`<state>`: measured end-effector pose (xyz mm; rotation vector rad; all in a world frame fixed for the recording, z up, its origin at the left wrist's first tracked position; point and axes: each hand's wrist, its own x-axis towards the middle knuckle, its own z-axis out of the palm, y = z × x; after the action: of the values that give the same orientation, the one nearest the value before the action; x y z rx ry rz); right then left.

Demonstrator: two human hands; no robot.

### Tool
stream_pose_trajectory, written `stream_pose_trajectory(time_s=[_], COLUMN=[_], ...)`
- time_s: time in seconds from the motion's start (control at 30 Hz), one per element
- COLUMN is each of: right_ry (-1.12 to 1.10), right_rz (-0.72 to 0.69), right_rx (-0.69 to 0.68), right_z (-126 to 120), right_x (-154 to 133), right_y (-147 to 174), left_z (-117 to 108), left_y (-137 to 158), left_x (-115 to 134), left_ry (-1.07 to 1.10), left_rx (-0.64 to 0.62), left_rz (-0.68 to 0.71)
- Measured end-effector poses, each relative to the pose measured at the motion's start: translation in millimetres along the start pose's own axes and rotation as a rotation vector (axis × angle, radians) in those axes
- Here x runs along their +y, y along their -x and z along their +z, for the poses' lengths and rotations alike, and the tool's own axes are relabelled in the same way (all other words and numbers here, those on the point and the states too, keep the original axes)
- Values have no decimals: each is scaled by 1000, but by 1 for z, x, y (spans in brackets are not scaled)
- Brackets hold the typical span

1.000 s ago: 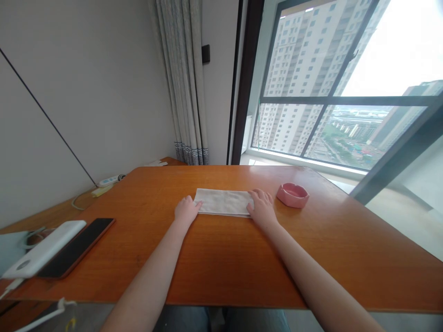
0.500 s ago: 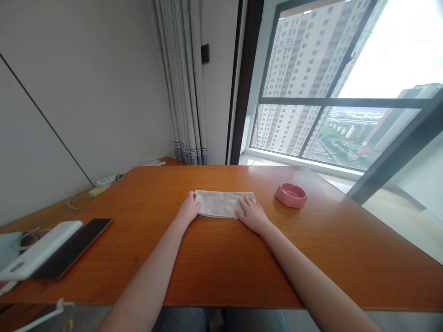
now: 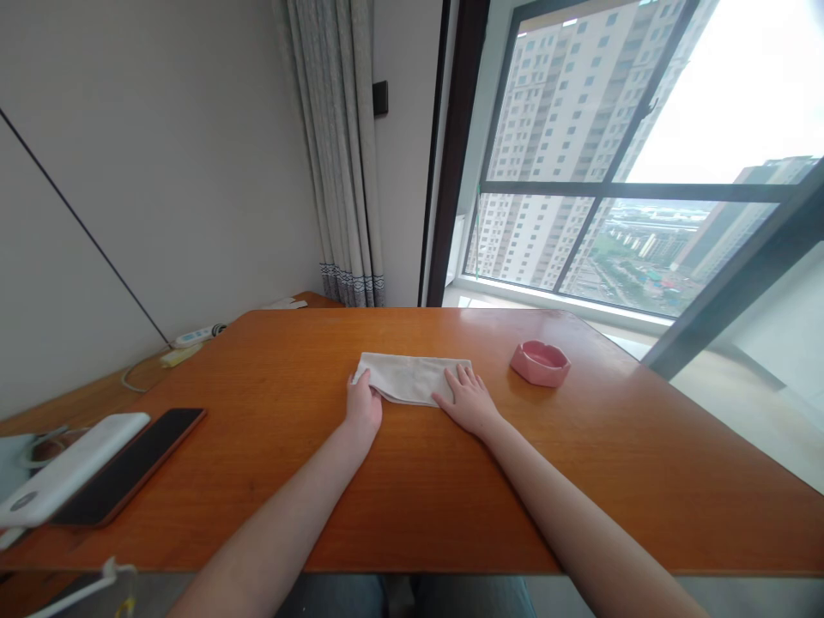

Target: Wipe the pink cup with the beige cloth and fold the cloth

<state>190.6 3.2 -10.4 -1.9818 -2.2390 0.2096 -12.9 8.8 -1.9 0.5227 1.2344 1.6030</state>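
The left hand (image 3: pixel 366 403) is gripping the near left corner of a folded white cloth (image 3: pixel 412 378). Its thumb is lying over the top of the cloth, and its other fingers are curling in at the left edge, partly hidden, so the hand is mostly closing around that corner. The near edge of the cloth is curving a little beside this hand. The right hand (image 3: pixel 469 401) is lying palm down over the right end of the cloth, its fingers spreading apart and staying nearly straight; it is pressing or resting there without grasping anything. How hard it is pressing, I cannot tell.

The cloth itself is lying on the brown wooden table (image 3: pixel 412 489), across the middle and toward the far side, forming a long, narrow strip between the two hands. A pink ashtray (image 3: pixel 541 372) is sitting upright to the right of the cloth, near the right hand but not touching it.

Over on the left side of the table, a phone (image 3: pixel 132 463) is lying with its dark screen facing up, and a white power bank (image 3: pixel 77 466) is lying just beside it. Farther back, a power strip (image 3: pixel 193 336) is resting near the wall. A grey curtain (image 3: pixel 341 163) is hanging behind the table, and to the right a large window (image 3: pixel 634 184) is showing tall buildings outside. The person's legs (image 3: pixel 473 595) are showing below the near edge of the table.
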Motion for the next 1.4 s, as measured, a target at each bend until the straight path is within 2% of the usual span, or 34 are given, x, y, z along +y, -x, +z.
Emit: stream_pose_trajectory(time_s=[0.1,0.17,0.33,0.4,0.6,0.73,0.8,0.93,1.03,1.1,1.2,1.27,1.4], right_ry=[-2,1,5,-3,-26,-52,-33,20,34,46,70,79,79], right_rz=[-11,-17,-22,-30,-52,-96,-98,-109,-138,-159,-218,-246,-252], right_rx=[16,20,22,16,-5,15,31,23,57,81,87,87,92], right_z=[0,0,-1,-1,-3,-2,0,7,12,16,20,22,21], right_x=[1,2,2,2,-4,-8,-9,-13,-21,-26,-28,-27,-25], right_y=[-1,-2,-2,-2,2,4,4,3,2,1,1,1,1], left_z=[5,9,15,15,8,0,-2,2,15,27,40,45,48], left_y=[3,8,22,21,4,-2,-3,5,20,30,40,42,39], left_x=[0,0,-6,-7,0,5,9,13,2,-12,-33,-39,-41], left_ry=[162,167,246,249,182,171,132,-128,-398,-652,-1079,-1260,-1305], left_rx=[-59,-101,-242,-196,67,135,133,5,-171,-315,-492,-534,-515], left_rz=[-136,-162,-110,-81,-78,1,94,411,643,753,753,684,644])
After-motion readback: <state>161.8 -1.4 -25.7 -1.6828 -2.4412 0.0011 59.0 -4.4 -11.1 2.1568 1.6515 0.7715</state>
